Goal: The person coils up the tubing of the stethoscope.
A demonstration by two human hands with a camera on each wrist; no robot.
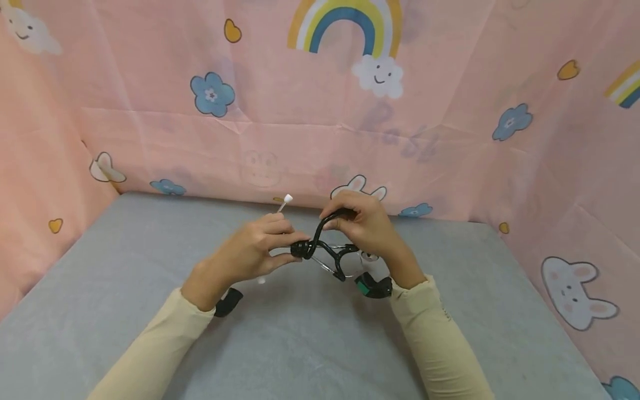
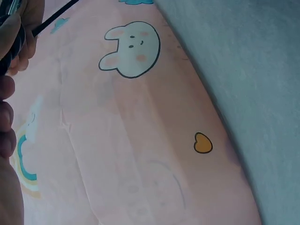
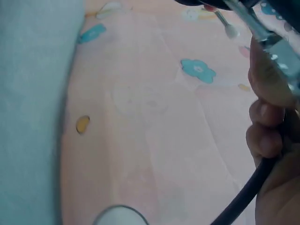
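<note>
A stethoscope (image 1: 324, 244) with black tubing is held up in front of me between both hands. My left hand (image 1: 255, 247) pinches a coiled bundle of the tubing (image 1: 300, 249) between thumb and fingers. One white ear tip (image 1: 287, 198) sticks out above that hand, and another white tip (image 1: 261, 280) shows below it. With thumb and fingers, my right hand (image 1: 367, 222) grips a loop of the tube near the top. Metal tubes (image 1: 325, 265) and a forked black piece hang between the hands. In the right wrist view a blurred metal part (image 3: 281, 56) lies close by the right fingers.
A grey table surface (image 1: 280, 344) spreads beneath the hands. Behind it and along both sides hangs a pink printed cloth (image 1: 440, 100). Black wrist-worn devices are on the left wrist (image 1: 229, 303) and the right wrist (image 1: 375, 286).
</note>
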